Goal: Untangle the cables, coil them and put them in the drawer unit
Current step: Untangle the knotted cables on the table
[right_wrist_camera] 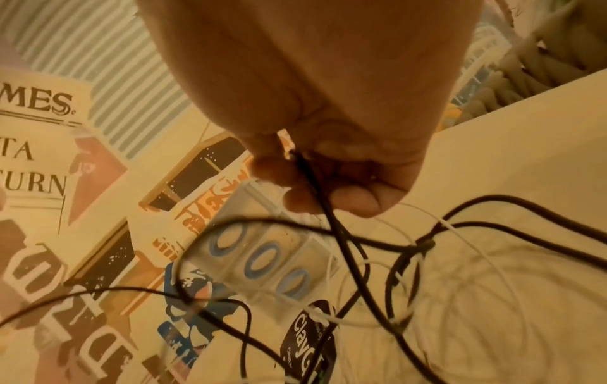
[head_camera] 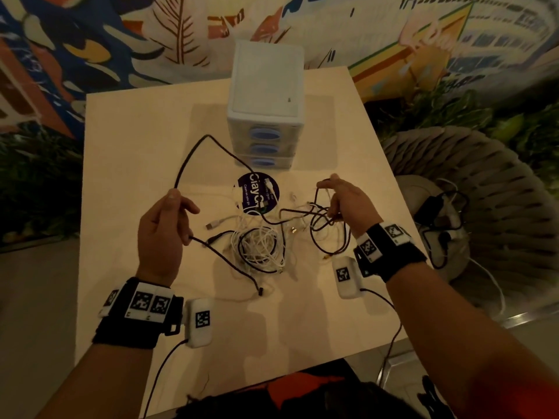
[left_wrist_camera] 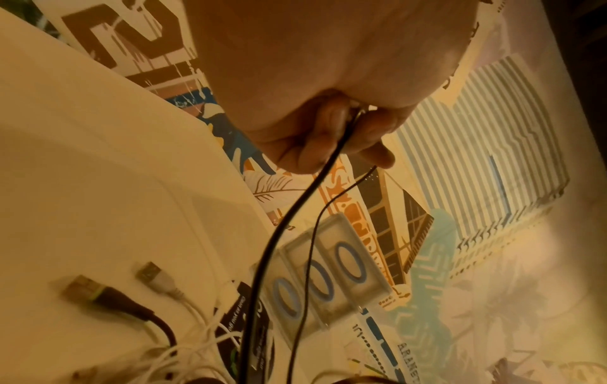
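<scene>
A tangle of white cables (head_camera: 260, 246) and black cables lies mid-table (head_camera: 127, 152). My left hand (head_camera: 165, 225) pinches a black cable (head_camera: 193, 152) that loops up toward the drawer unit (head_camera: 266, 116) and back down into the pile; the left wrist view shows that black cable (left_wrist_camera: 295, 207) running between my curled fingers (left_wrist_camera: 371, 130). My right hand (head_camera: 341, 201) holds up a bunch of thin dark cable loops (head_camera: 323, 219); its curled fingers (right_wrist_camera: 358, 197) grip a dark cable (right_wrist_camera: 341, 233). The white drawer unit has three closed drawers with blue oval handles (head_camera: 264, 135).
A round dark sticker (head_camera: 257, 195) lies on the table in front of the drawer unit. Loose USB plugs (left_wrist_camera: 151, 272) lie left of the pile. A woven chair (head_camera: 472, 189) with a charger and cables stands to the right. A painted wall is behind.
</scene>
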### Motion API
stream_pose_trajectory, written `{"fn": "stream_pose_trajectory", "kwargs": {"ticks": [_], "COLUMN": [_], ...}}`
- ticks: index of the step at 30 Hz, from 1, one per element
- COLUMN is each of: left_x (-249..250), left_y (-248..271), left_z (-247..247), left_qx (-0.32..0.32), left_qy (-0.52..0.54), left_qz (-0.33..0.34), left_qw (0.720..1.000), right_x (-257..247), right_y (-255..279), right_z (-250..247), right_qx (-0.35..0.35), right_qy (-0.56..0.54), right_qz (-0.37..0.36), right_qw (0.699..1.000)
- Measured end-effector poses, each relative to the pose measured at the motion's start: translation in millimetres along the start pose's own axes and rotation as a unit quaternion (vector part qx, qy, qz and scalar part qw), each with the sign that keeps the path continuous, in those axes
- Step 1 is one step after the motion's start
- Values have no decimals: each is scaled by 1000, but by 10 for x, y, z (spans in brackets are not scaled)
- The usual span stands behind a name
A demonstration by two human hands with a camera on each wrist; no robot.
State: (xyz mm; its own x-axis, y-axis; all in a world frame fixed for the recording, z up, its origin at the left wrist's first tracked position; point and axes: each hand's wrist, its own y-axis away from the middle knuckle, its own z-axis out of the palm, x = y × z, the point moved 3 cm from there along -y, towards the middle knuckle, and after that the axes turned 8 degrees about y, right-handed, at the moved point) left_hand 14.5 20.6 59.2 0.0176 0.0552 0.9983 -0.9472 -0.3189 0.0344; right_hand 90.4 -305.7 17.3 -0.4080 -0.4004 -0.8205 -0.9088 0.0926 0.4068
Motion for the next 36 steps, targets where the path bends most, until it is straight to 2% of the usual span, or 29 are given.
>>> {"fn": "stream_pose_trajectory", "kwargs": {"ticks": [3,6,11,16,18,21,23,25,26,28,31,34,36], "left_x": [-66,-143,-320,-563,-586,-486,-320,-163,-98,-40,-73,-215,-250], "left_y": [-7,8,83,86,61,28,25,13,7,1,31,25,-1], "left_z": [-95,-66,98,46,-18,8,167,454,643,1023,1452,1647,1704], "left_qx": [13,-21,-81,-36,-22,-6,5,-40,-87,-177,-260,-304,-296], "left_qy": [-27,-100,-191,-207,-260,-392,-403,-377,-365,-355,-354,-356,-334], "left_qz": [-11,-41,-130,-206,-217,-148,-47,49,69,70,95,83,73], "left_qw": [999,994,970,956,941,908,914,924,924,915,893,880,892], "right_x": [29,40,10,-68,-80,-88,-91,-90,-93,-106,-160,-190,-189], "right_y": [131,232,363,475,515,569,612,649,665,704,785,846,868], "right_z": [-97,-121,-191,-232,-229,-232,-219,-186,-167,-128,-102,-111,-127], "right_qx": [-4,-30,-35,-59,-79,-100,-120,-142,-153,-177,-218,-252,-258], "right_qy": [-39,-54,-78,-121,-112,-83,-86,-92,-89,-73,-76,-85,-82], "right_qz": [-65,-105,-163,-158,-163,-173,-174,-172,-172,-178,-191,-189,-192], "right_qw": [997,993,983,978,977,976,974,970,969,965,954,945,943]}}
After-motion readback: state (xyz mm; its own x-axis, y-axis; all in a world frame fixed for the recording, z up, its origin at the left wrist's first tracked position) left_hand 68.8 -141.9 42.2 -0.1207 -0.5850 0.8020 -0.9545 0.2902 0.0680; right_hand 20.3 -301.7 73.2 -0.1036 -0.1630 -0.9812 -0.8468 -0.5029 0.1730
